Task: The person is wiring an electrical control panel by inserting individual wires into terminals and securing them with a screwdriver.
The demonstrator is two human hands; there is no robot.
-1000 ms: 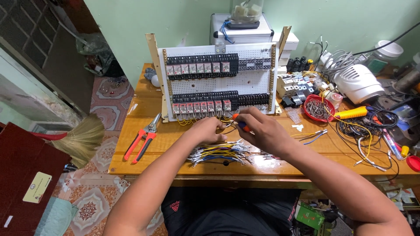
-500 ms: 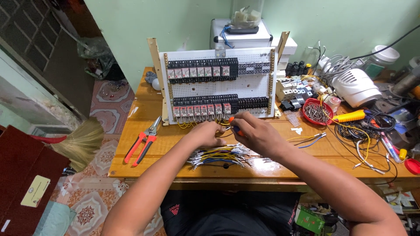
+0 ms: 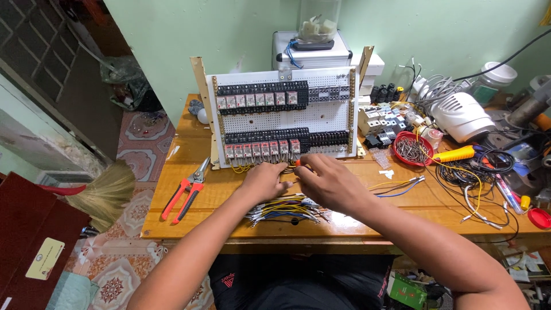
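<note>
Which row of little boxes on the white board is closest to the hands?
The lower row, just above both hands; the upper row sits higher up the white board.

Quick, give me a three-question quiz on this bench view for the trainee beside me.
1. True or false: the red-handled cutters lie to the left of the left hand.
2. What lies on the table just in front of both hands?
A. a bundle of short wires
B. a hammer
C. a book
3. Fill in: the right hand works at the bottom edge of the white ______ panel, with an orange-tipped tool poking out.

Key
1. True.
2. A, the wire bundle.
3. Relay (perforated, upright, two rows of relays).
</note>
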